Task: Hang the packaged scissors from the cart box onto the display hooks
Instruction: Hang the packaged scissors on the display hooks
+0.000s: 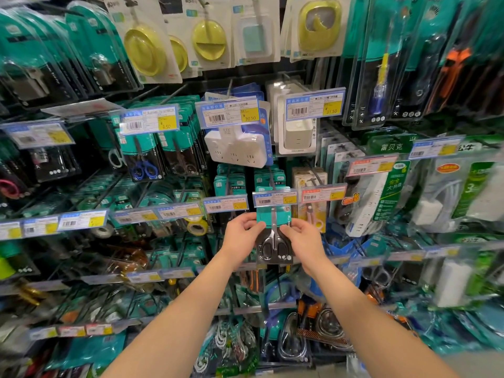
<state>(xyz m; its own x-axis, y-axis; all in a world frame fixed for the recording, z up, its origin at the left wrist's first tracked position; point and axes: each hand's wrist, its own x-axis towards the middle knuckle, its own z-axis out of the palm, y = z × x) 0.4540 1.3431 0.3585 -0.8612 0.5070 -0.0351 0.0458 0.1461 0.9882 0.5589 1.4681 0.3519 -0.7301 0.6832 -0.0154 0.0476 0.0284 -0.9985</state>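
Teal-carded packaged scissors (274, 236) sit pinched at both edges between a person's left hand (240, 236) and right hand (302, 240), just beneath a price tag (275, 198), where a missed hook could tear the card's hole.

Left hand (240, 233) and right hand (305, 237) grip opposite side edges of a scissors pack (275, 236), held upright just below a price tag (275, 198) on a crowded display rack (114, 279).
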